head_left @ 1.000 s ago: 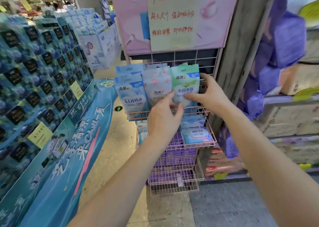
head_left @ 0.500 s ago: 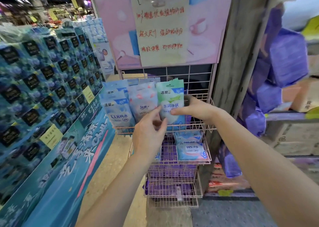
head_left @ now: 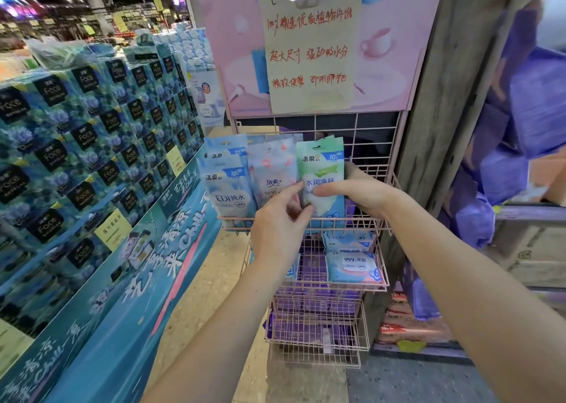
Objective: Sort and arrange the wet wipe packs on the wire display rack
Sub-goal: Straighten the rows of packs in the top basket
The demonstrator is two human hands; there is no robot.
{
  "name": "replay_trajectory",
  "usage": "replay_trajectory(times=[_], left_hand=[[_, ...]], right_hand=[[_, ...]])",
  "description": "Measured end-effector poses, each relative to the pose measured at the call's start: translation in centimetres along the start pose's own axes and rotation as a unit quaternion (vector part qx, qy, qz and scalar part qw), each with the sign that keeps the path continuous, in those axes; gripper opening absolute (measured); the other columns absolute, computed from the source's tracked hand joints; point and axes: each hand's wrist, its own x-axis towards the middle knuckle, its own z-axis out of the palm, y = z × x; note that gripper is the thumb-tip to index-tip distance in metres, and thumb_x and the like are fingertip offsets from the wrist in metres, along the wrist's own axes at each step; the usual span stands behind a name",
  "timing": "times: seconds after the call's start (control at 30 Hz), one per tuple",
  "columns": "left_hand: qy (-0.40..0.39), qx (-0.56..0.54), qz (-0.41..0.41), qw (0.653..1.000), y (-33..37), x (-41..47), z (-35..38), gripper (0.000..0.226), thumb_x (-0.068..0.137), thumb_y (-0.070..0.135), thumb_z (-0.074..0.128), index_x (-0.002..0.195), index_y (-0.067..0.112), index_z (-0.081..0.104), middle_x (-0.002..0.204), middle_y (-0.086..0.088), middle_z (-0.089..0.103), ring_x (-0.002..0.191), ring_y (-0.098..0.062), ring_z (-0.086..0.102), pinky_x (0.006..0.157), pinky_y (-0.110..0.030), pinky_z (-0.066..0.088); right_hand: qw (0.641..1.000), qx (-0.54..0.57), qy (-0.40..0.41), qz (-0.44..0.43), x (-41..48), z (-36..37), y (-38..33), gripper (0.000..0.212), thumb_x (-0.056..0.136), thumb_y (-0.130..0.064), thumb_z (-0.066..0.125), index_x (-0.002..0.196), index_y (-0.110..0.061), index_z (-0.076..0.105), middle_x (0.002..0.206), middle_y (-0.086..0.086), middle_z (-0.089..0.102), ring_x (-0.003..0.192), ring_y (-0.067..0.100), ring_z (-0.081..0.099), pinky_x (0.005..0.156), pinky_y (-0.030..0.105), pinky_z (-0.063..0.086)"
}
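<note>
Top basket of the pink wire rack (head_left: 372,222): three rows standing upright, blue EDI packs (head_left: 229,189), floral pack (head_left: 271,166), green pack (head_left: 321,165). Right hand (head_left: 364,196) clamped on the green pack, thumb across the front, fingers behind. Left hand (head_left: 280,229) seems to pinch that pack's lower left edge, contact partly hidden. 999 packs (head_left: 355,266) lie flat in the basket below.
</note>
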Motion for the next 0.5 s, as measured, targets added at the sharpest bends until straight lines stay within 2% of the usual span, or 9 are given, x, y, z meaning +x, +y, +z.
replay_trajectory(times=[0.07, 0.17, 0.33, 0.5], left_hand=[[-0.002, 0.004, 0.005, 1.0, 0.1, 0.0, -0.2, 0.048, 0.088, 0.041, 0.079, 0.133, 0.047, 0.063, 0.081, 0.016, 0.066, 0.083, -0.017, 0.068, 0.08, -0.041, 0.06], [-0.001, 0.04, 0.025, 0.999, 0.8, 0.1, -0.5, 0.049, 0.09, 0.039, 0.077, 0.137, 0.042, 0.063, 0.086, 0.015, 0.068, 0.089, -0.015, 0.067, 0.083, -0.04, 0.058], [-0.001, 0.155, 0.072, 0.985, 2.2, 0.2, -0.7, 0.052, 0.097, 0.041, 0.067, 0.147, 0.043, 0.053, 0.101, 0.012, 0.073, 0.1, -0.015, 0.066, 0.078, -0.036, 0.055], [0.009, 0.185, 0.126, 0.975, 2.8, 0.4, -0.6, 0.053, 0.099, 0.037, 0.066, 0.15, 0.036, 0.054, 0.109, 0.007, 0.07, 0.101, -0.02, 0.067, 0.074, -0.036, 0.052]], right_hand=[[0.999, -0.001, 0.045, 0.0, 0.0, 0.2, -0.1, 0.084, 0.07, -0.009, 0.091, 0.139, -0.009, 0.043, 0.123, 0.008, 0.073, 0.107, 0.023, 0.074, 0.095, 0.043, 0.059], [0.995, -0.004, 0.096, -0.017, -0.3, 0.5, -0.4, 0.083, 0.071, -0.005, 0.09, 0.136, -0.01, 0.038, 0.123, 0.007, 0.068, 0.107, 0.022, 0.073, 0.091, 0.041, 0.061], [0.992, -0.004, 0.121, -0.046, -0.7, 0.2, -0.4, 0.087, 0.069, -0.008, 0.092, 0.137, -0.014, 0.039, 0.126, 0.007, 0.066, 0.108, 0.02, 0.072, 0.093, 0.041, 0.06], [0.986, -0.024, 0.143, -0.084, -1.3, -0.3, -0.7, 0.086, 0.068, -0.013, 0.094, 0.135, -0.017, 0.041, 0.122, 0.0, 0.07, 0.107, 0.013, 0.073, 0.094, 0.036, 0.058]])
